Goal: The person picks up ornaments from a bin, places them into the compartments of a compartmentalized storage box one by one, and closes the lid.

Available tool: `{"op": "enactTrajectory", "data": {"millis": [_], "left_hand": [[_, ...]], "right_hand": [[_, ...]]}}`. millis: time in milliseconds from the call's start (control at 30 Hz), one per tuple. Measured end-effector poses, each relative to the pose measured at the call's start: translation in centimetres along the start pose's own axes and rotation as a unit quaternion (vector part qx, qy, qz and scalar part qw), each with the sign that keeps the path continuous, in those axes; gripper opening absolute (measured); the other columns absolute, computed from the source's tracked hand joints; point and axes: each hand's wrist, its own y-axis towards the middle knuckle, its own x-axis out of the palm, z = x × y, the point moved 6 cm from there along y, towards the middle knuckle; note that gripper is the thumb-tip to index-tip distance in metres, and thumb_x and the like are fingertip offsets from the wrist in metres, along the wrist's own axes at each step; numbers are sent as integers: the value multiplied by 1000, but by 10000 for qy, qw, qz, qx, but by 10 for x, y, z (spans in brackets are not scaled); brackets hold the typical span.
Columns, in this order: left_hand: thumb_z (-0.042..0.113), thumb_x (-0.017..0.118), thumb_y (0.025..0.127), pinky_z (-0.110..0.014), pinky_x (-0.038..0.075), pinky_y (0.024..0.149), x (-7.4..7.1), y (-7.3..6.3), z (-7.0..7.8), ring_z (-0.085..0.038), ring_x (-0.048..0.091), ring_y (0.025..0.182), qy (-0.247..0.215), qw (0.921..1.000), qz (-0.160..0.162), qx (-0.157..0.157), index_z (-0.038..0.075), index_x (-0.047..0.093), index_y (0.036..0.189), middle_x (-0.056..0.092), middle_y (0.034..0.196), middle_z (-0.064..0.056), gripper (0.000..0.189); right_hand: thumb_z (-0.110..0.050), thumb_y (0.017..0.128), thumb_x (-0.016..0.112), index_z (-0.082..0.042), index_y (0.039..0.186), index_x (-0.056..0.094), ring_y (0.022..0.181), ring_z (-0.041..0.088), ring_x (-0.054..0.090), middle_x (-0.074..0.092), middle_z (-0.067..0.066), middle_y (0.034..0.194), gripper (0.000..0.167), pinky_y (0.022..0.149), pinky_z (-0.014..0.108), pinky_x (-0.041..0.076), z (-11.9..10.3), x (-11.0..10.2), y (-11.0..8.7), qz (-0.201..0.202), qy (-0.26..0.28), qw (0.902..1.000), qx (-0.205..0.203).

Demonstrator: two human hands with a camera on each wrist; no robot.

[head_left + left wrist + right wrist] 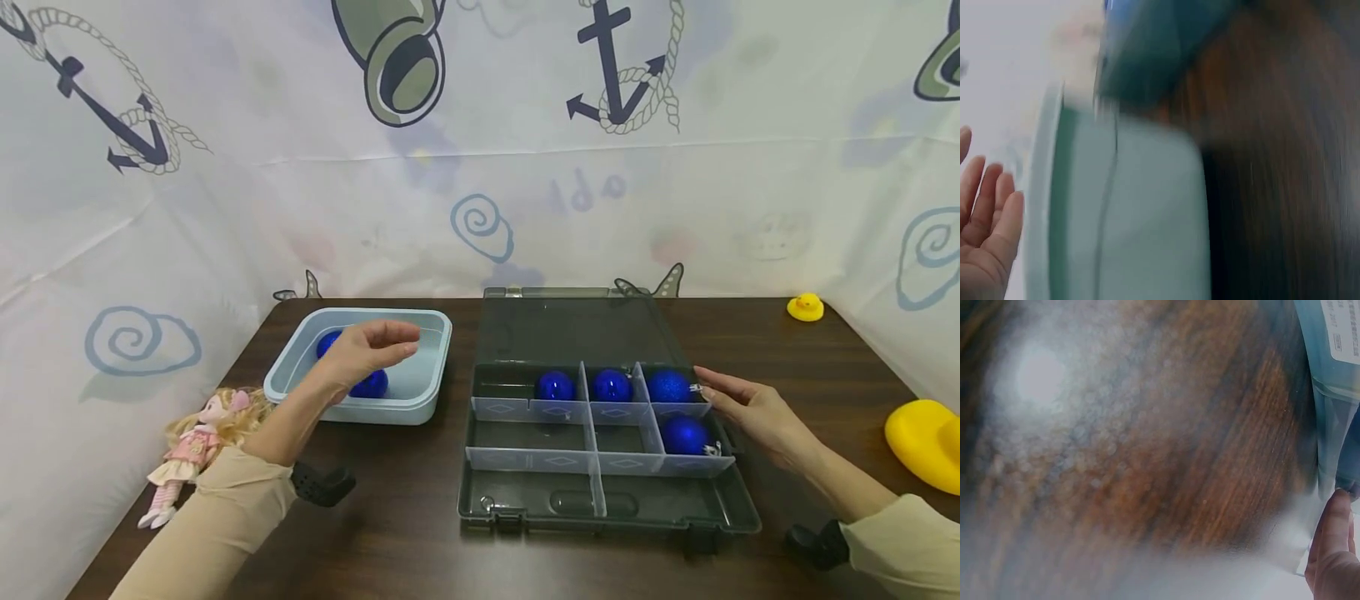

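Note:
My left hand (363,354) hovers over the light blue tub (408,417), fingers loosely bent with nothing between them. Below it, partly hidden by the hand and forearm, lie blue Christmas balls (370,384). In the left wrist view, the left hand (988,231) shows beside the tub's pale wall (1147,219). My right hand (757,412) is at the right side of the dark clear divided box (525,492). Its thumb and fingertips pinch the silver cap end of a blue Christmas ball (670,387) in the back right compartment. Another ball (684,435) sits in front of that one.
Two more blue balls (556,386) occupy back-row compartments. The box's lid (570,329) lies folded back. A doll (191,454) is by the left forearm. On the right are a small yellow duck (806,307) and a larger yellow object (930,446). Printed cloth (360,225) surrounds the table.

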Motion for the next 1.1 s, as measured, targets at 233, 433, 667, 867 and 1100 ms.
{"op": "enactTrajectory", "data": {"millis": [233,433,667,867,1100], "left_hand": [[28,62,91,-27,45,94,-45,-5,-39,-6,57,104,403,9988,34,-272,-2,50,132,52,132,-23,52],[25,65,89,-50,35,106,-52,-5,-52,-24,50,118,316,9973,-204,-628,-4,47,133,49,135,-24,56],[21,67,88,-50,37,104,-47,-3,-58,-36,45,125,424,9921,-760,-901,-4,44,135,45,137,-26,58],[16,68,87,-50,39,102,-44,1,-64,-40,43,125,717,9872,-935,-1074,-4,46,134,42,137,-26,56],[18,68,87,-44,47,95,-44,3,-64,-41,45,122,745,9881,-791,-1094,-6,47,133,41,137,-29,56]], "right_hand": [[-37,99,45,-1,145,29,128,28,46,30,26,147,61,93,29,40,1,-2,1,46,-70,10000,7],[-38,98,46,-2,145,31,114,-4,50,29,26,147,61,91,22,44,2,-4,1,49,-12,10000,-16],[-36,98,47,0,144,31,99,-20,45,28,28,146,60,88,17,46,2,-2,1,31,168,9998,-69],[-34,99,46,0,144,30,116,-2,50,28,29,147,59,88,15,45,2,-2,-1,25,23,9999,-153],[-35,99,46,0,145,29,123,14,51,30,28,146,60,91,22,44,3,-1,0,32,-79,9999,-113]]}}
